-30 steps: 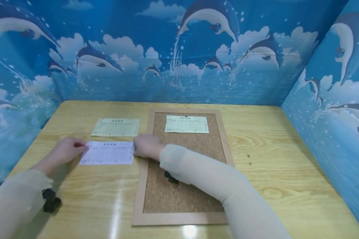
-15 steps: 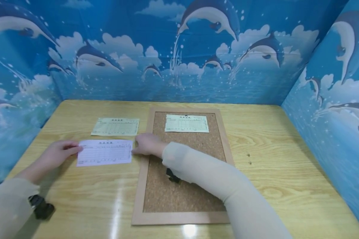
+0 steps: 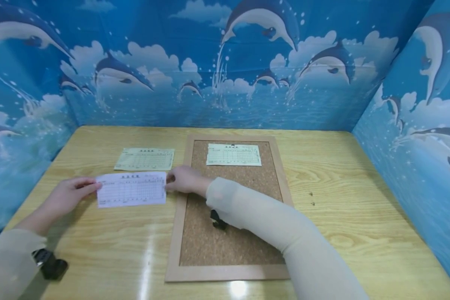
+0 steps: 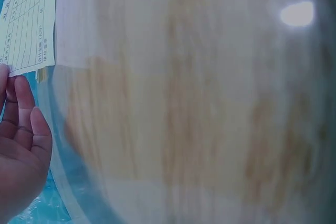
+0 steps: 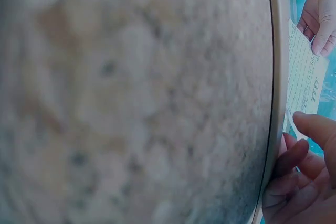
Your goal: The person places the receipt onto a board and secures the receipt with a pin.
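A white printed form (image 3: 131,189) is stretched between both hands, left of the corkboard (image 3: 232,250). My left hand (image 3: 69,196) pinches its left edge between thumb and fingers. At the opposite edge my right hand (image 3: 189,180) grips the paper, above the board's left frame. The left wrist view catches part of the form (image 4: 29,24) over the left hand (image 4: 23,156). In the right wrist view, the form (image 5: 303,77) reaches the right hand (image 5: 310,182), its thumb and fingers around the edge. A pale green form (image 3: 233,155) hangs on the board under a pushpin (image 3: 233,146).
Another pale green form (image 3: 144,159) lies on the wooden table (image 3: 345,175) just behind the white one. Two tiny dark items, including a small piece (image 3: 313,203), lie right of the board. A dolphin-print backdrop (image 3: 217,104) borders the table.
Both hands have shifted slightly left with the white form. The form has come up off the table a little, and its far edge now nears the green form.
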`<state>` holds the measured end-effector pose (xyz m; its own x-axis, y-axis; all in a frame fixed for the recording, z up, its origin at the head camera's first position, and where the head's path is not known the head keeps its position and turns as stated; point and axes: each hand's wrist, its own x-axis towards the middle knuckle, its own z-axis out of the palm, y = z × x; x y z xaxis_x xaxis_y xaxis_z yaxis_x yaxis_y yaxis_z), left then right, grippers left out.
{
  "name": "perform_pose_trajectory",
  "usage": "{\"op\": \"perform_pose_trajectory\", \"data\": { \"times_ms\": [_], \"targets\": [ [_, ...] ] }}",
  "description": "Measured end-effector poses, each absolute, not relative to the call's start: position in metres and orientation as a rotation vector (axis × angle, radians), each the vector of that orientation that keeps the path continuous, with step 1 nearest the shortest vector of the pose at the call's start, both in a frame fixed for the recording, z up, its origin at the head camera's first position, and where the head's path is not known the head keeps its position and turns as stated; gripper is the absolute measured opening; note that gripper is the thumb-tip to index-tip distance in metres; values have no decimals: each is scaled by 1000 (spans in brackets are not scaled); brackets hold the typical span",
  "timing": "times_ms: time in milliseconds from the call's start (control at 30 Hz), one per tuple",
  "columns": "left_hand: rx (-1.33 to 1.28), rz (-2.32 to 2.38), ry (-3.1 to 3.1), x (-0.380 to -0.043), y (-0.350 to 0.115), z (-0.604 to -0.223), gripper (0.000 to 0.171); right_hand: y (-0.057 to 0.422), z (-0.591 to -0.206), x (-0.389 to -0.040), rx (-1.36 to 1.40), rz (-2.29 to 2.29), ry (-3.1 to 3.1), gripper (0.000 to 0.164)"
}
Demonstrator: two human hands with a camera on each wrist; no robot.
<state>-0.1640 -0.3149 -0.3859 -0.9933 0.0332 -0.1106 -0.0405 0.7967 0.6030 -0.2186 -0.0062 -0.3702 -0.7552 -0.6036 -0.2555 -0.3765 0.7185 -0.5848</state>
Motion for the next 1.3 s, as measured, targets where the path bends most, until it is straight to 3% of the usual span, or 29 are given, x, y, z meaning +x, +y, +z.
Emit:
{"op": "perform_pose_trajectory", "data": {
  "times_ms": [600, 1000, 1300],
  "targets": [
    [-30, 1232, 2666, -167, -316, -386, 46, -8, -370, -222, -681, -1024, 2442, 16],
    [-70, 1243, 2582, -166, -314, -380, 54, -3, -368, -221, -548, -1162, 2364, 16],
    [-21, 1392, 2491, -160, -311, -383, 40, 6, -371, -218, -515, -1203, 2319, 14]
  ]
}}
